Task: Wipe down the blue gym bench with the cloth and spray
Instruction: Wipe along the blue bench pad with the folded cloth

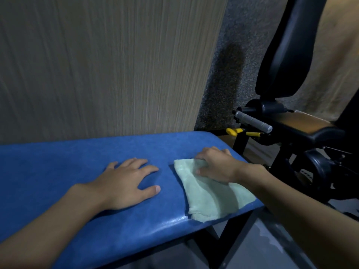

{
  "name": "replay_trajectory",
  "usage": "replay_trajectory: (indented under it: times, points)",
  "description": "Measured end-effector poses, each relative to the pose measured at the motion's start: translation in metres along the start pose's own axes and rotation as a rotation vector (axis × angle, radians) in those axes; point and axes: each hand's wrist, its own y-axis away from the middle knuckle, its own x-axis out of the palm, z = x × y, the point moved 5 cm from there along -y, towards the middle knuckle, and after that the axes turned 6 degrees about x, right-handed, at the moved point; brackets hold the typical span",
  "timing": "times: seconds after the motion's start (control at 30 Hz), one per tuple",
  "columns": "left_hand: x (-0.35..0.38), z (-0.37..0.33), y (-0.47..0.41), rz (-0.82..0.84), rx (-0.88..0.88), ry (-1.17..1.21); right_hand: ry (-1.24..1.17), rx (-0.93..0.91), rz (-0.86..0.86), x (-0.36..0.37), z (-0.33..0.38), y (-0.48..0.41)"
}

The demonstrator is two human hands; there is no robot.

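**A:** In the head view, where is the cloth?

**B:** The pale green cloth (209, 199) lies flat on the blue bench (58, 158), toward its right end. Its near corner reaches the bench's front edge and hangs slightly over.

**A:** And the person's hands?

**B:** The left hand (124, 183) rests palm down on the bare blue padding, left of the cloth and not touching it. Its fingers (136, 162) are straight and spread apart, with the thumb out to the side. The right hand (215, 166) sits on the far part of the cloth. Its fingers are bent down over the cloth's far edge, and the thumb presses into the fabric, so it holds the cloth against the bench. That hand is a little blurred.

**A:** How does the bench surface look?

**B:** It shows a faint sheen along the front edge, near the cloth's lower corner. Black frame legs show beneath it.

**A:** What is around it?

**B:** A wood-grain wall panel (106, 65) rises right behind the bench. To the right stands a black gym machine (310, 136) with an upright black pad (287, 51). A grey handle (252, 120) sticks out toward the bench, and yellow levers (234, 131) sit just past the bench's far right corner.
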Motion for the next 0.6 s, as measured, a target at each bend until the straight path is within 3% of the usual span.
replay_trajectory:
  times: [0.1, 0.23, 0.33, 0.43, 0.53, 0.6]
  points:
    - [-0.001, 0.001, -0.002, -0.016, 0.004, -0.005, -0.053, -0.050, -0.245, -0.019, 0.001, 0.000]
    - [-0.001, 0.004, -0.004, -0.030, 0.005, 0.000, -0.210, -0.180, -0.743, -0.073, 0.005, 0.011]
    - [-0.004, 0.004, -0.001, -0.040, 0.024, 0.029, -0.081, -0.290, -0.856, -0.089, 0.019, 0.022]
    - [-0.011, 0.010, 0.002, -0.081, 0.032, 0.079, 0.117, -0.365, -0.742, -0.072, 0.032, 0.041]
    - [-0.016, 0.022, 0.005, -0.122, -0.027, 0.089, 0.235, -0.327, -0.246, -0.034, 0.029, 0.053]
    - [-0.018, 0.026, 0.008, -0.141, -0.050, 0.089, 0.131, -0.273, -0.002, -0.016, 0.024, 0.057]
